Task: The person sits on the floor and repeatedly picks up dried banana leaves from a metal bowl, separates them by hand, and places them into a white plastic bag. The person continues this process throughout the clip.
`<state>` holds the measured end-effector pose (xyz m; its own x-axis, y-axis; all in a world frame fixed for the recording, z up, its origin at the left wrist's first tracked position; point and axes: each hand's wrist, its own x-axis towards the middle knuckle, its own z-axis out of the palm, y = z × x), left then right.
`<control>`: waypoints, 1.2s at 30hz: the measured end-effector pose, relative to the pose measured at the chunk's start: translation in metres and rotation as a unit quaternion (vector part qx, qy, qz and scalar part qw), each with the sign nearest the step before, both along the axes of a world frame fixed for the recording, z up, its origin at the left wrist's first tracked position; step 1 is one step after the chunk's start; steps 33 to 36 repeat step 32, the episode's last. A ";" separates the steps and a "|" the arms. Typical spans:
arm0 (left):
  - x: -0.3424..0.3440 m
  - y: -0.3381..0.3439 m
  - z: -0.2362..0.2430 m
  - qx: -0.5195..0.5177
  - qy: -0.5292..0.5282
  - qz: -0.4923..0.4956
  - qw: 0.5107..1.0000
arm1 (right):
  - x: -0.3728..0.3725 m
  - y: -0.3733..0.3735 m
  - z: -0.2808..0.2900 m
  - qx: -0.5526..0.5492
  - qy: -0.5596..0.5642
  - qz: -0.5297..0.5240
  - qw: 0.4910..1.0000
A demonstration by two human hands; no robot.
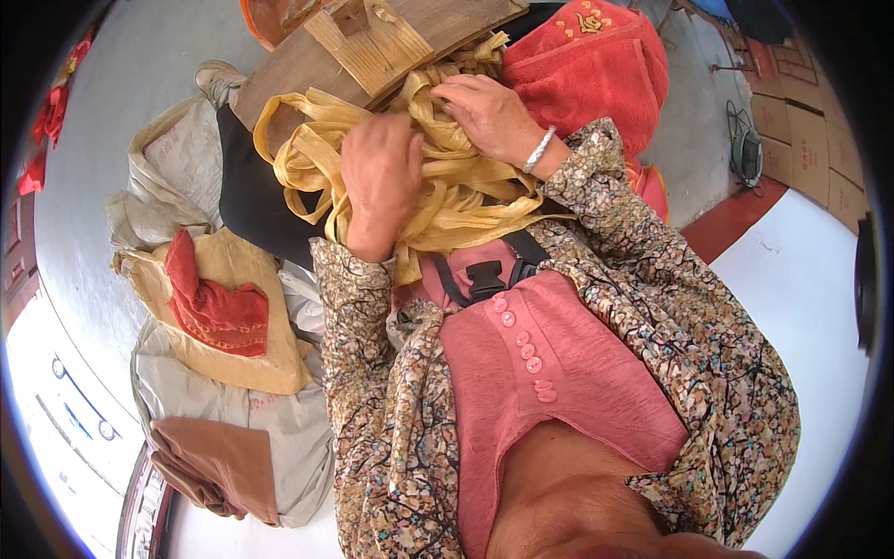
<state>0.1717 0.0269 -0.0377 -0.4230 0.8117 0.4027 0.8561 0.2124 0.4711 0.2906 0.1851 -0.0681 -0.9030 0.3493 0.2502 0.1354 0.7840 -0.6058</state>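
Note:
A loose heap of long, flat, pale-yellow strips, braid-like in look, lies across my lap. My right hand, a silver bracelet at its wrist, has its fingers closed on a yellow strip at the heap's far side, near the wooden board. Beside it, my left hand is over the left part of the heap, its fingers blurred by motion and partly hidden. A lighter wooden piece lies crosswise on the board, just beyond both hands. Some strips reach up against the board's near edge.
A red towel lies right of the board, an orange container behind it. Pale sacks are at the left, with a red cloth and a brown cloth on them. Cardboard boxes stand far right.

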 end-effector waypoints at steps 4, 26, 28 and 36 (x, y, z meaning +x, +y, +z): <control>0.020 -0.028 0.003 -0.098 -0.026 -0.045 0.994 | 0.007 0.023 0.004 0.178 -0.104 -0.035 0.978; 0.002 -0.065 0.045 0.080 -0.026 0.104 0.991 | 0.013 0.026 0.064 -0.114 -0.032 0.024 0.993; -0.038 -0.067 0.046 0.046 0.039 0.173 0.983 | 0.016 0.013 0.076 -0.149 -0.065 0.046 0.986; -0.091 -0.063 0.012 -0.167 0.097 0.335 0.922 | 0.015 -0.007 0.068 -0.168 -0.047 0.089 0.981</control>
